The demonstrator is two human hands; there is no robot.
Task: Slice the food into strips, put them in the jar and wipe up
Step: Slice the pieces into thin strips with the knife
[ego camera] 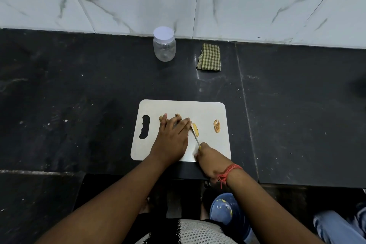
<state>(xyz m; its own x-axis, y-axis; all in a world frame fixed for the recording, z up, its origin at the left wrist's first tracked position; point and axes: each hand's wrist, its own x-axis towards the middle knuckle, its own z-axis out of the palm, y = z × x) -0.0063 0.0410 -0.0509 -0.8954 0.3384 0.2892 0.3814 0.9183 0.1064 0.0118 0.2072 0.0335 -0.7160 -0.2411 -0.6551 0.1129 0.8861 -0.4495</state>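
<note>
Gripped in the right hand (210, 161), a knife (195, 136) is angled toward eleven o'clock, its tip at a pale yellow slice (195, 129) mid-board. Knobbly tan food (161, 118) is pressed flat under the left hand (172, 134), just left of the blade.
</note>
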